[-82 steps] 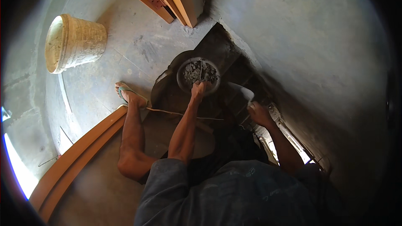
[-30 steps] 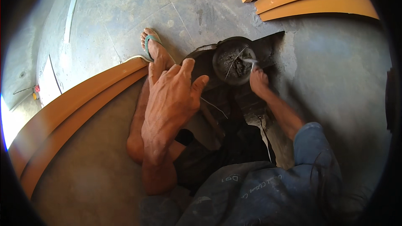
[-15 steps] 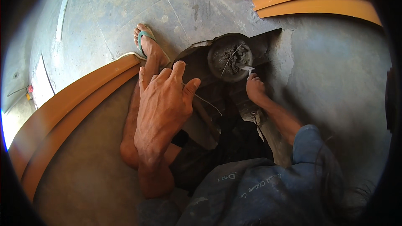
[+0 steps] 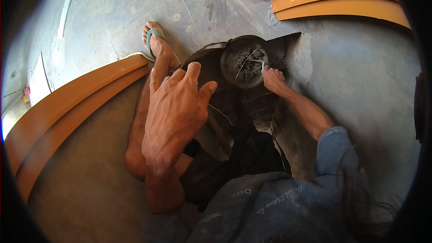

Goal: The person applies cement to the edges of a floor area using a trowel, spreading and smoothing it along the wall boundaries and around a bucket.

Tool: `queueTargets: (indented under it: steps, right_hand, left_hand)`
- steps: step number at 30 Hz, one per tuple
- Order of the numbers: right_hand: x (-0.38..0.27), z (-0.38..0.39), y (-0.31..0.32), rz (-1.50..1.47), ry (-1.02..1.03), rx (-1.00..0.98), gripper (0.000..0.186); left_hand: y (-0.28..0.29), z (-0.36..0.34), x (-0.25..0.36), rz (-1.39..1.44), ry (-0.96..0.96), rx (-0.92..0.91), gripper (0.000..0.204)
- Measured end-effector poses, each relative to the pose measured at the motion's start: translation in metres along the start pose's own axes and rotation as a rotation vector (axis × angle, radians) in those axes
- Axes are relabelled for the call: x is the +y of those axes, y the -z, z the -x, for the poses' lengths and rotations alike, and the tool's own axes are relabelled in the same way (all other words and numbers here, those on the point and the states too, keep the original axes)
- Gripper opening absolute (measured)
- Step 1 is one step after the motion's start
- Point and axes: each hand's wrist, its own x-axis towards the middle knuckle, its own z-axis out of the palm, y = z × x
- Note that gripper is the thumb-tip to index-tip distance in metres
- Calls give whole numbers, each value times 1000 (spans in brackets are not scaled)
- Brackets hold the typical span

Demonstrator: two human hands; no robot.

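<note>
A person's right hand (image 4: 273, 79) is at the right edge of a round bowl (image 4: 246, 85), its grip closed on a pale tool (image 4: 263, 65) that reaches over the rim. The bowl contains lumpy grey mix (image 4: 254, 73), with a thin wire (image 4: 246, 61) slanting across it. What bears the bowl is too dark to tell. The left hand (image 4: 173, 108) is raised, grip open, fingers spread, holding nothing. Beyond it, a sandalled foot (image 4: 157, 45) rests on the grey floor (image 4: 216, 15), beside a brown board (image 4: 85, 82).
</note>
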Motion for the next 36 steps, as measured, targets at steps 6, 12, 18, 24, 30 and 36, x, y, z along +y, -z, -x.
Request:
queueTargets:
  steps: [6,12,18,24,30,36]
  right_hand:
    - [22,-74,-64,116,-24,85,22]
    - [2,-32,-18,-549,-152,-589,30]
    - [-14,16,-83,441,-264,228,54]
    - [-19,-61,-54,18,46,-316,32]
    - [-2,-2,7,-62,5,51,35]
    - [16,-51,-24,57,-136,102,27]
  left_hand:
    - [-7,1,7,-6,-35,12,45]
    - [-6,10,0,49,-34,49,44]
    - [-4,-2,5,38,-42,23,42]
    - [-4,-2,8,-4,-51,27,40]
    - [-8,7,-10,55,-55,97,37]
    - [3,11,-6,70,82,115,43]
